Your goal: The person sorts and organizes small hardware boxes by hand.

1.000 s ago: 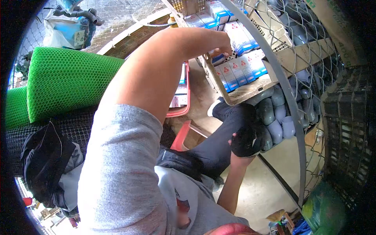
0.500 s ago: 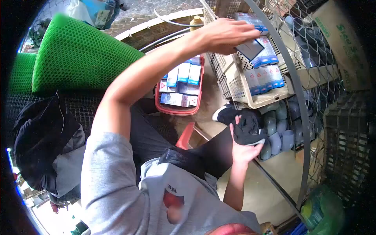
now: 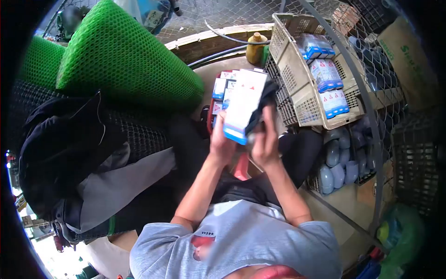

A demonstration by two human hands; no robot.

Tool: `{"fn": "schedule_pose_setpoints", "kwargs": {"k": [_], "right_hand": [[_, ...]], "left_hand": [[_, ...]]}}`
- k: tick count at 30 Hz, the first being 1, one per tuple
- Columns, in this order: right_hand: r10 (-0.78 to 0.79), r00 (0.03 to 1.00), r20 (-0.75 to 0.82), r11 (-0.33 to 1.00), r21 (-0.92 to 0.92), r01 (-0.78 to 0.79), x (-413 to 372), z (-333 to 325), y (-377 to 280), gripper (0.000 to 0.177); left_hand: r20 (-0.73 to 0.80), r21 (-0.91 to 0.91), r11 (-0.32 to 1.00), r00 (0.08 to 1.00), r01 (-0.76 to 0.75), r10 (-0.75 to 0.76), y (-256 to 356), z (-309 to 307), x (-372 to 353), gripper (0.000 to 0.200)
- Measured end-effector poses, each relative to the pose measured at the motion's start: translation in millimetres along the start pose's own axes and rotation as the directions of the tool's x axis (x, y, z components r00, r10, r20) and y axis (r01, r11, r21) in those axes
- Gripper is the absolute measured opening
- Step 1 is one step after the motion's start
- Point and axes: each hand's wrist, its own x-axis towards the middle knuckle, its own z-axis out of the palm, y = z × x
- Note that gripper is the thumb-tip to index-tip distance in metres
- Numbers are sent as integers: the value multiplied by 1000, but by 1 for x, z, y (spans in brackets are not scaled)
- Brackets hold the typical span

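My left hand [image 3: 223,142] is closed round the lower left side of a white box with a blue end [image 3: 245,104], held tilted in front of my body. On the other side, my right hand [image 3: 265,144] is closed on a black cloth item [image 3: 268,100], which touches the box's right side. Part of this item is hidden behind the box. Beyond them, a red basket [image 3: 210,122] holds more white and blue boxes [image 3: 219,88], partly covered by the held box. At the right, a beige crate [image 3: 306,109] holds rows of similar boxes [image 3: 334,102].
Rolls of green mesh [image 3: 123,60] stand at the upper left, above dark clothing [image 3: 55,153]. A yellow bottle [image 3: 255,49] is near the crate. Grey rounded items [image 3: 338,174] lie below it. A metal bar [image 3: 367,102] and wire fencing run along the right.
My left hand has come back from the crate to the middle, now with the white box. My right hand has moved up and left with the black item to meet it. The view has shifted.
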Motion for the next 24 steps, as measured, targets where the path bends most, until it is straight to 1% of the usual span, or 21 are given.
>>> {"fn": "schedule_pose_setpoints", "kwargs": {"k": [1,2,3,4,5,6,7,9,10,11,12,14,16,17,18,19,20,21,22,23,24], "right_hand": [[-109,989,103,984,-129,122,2,8,-21,61],[-143,975,169,966,-190,174,-4,20,-32,61],[-163,970,181,947,-248,206,-4,30,-36,61],[-176,966,187,926,-302,227,-3,34,-36,61],[-171,973,153,952,-230,203,8,33,-33,61],[-133,991,17,953,-272,133,21,34,-33,54],[56,998,-17,998,-24,-57,36,29,-42,50],[142,989,-52,963,238,-126,51,18,-30,46],[35,994,-99,971,239,-11,48,19,-10,45],[148,981,-123,960,254,-113,35,24,-7,43],[184,973,-140,945,297,-136,8,38,17,42],[7,994,-106,1000,1,-7,-11,50,-16,44],[148,987,59,967,203,-157,-10,44,-55,51],[-11,999,34,999,51,9,-1,40,-64,53],[-86,996,13,990,-114,87,6,35,-61,50],[-1,1000,-5,998,-66,1,17,24,-57,49],[81,996,-20,997,-17,-82,32,12,-53,49],[61,984,-165,997,-25,-66,46,6,-48,48],[135,955,-265,991,34,-131,59,1,-41,45],[187,946,-266,982,66,-175,66,-7,-37,44],[238,935,-263,971,98,-219,73,-17,-32,44]], "left_hand": [[-78,-121,991,995,58,-67,14,1,1,70],[-124,-21,997,989,79,-81,23,-3,2,67],[-148,6,998,987,69,-68,29,-9,-3,71],[-119,8,998,991,69,-67,29,-9,-6,84],[-88,24,994,991,104,-101,31,-11,-13,91],[-57,43,989,989,141,-138,33,-12,-21,99],[-46,131,983,991,131,-126,33,-8,-25,111],[3,326,942,997,73,-78,35,-6,-38,112],[44,424,906,998,16,-38,39,-1,-39,112],[56,454,891,998,-19,-8,39,-2,-38,110],[62,453,891,998,-24,-4,34,-7,-34,110],[-71,359,927,987,-113,147,21,-19,-22,105],[-77,288,953,990,-91,118,27,-16,-11,90],[-40,282,958,997,-50,63,25,-14,-8,87],[-2,301,953,1000,-24,26,21,-13,-11,85],[36,321,947,999,0,-12,17,-11,-13,82],[126,396,915,992,-76,27,13,-12,-17,85],[182,502,856,983,-127,40,7,-15,-20,89],[237,597,782,971,-181,44,4,-18,-24,93],[230,672,721,973,-172,17,8,-14,-27,92],[237,671,721,971,-173,12,14,-11,-25,92]]}}
